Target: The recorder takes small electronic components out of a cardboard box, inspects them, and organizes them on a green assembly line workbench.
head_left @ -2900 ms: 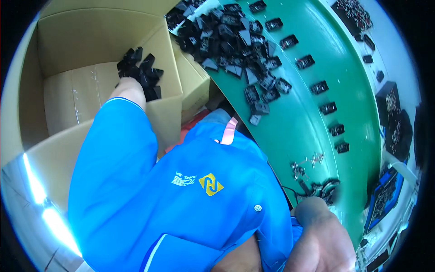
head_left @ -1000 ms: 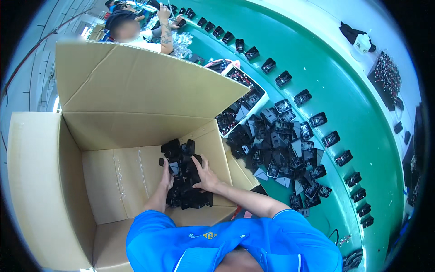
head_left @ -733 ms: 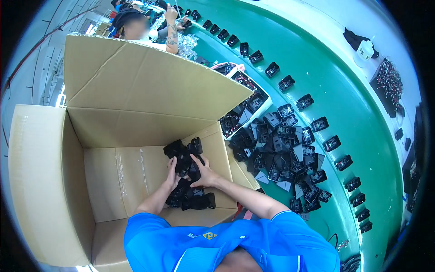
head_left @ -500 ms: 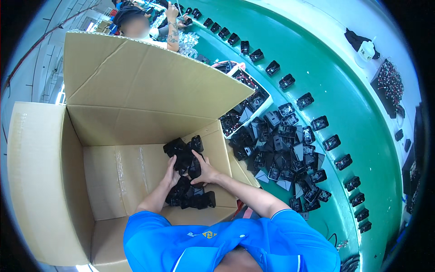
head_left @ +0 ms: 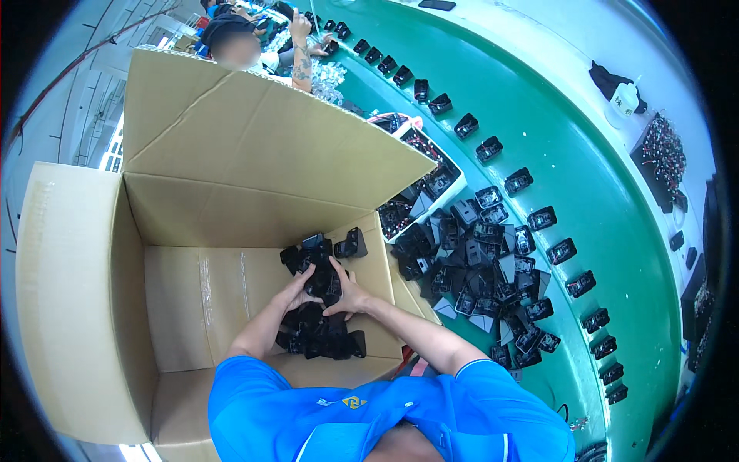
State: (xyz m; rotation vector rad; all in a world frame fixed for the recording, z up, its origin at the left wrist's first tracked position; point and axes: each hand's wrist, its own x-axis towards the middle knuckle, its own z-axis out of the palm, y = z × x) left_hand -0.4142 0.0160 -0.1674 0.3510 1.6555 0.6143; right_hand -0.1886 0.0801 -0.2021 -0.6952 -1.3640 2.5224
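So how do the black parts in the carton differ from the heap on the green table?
The boxed cluster is smaller; the heap shows many more pieces. The left hand and right hand touch the cluster, while no hand touches the heap. The cluster sits inside the carton; the heap lies on the green table. Both are jumbled black parts.

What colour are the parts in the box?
The parts are black, best seen in the head view.
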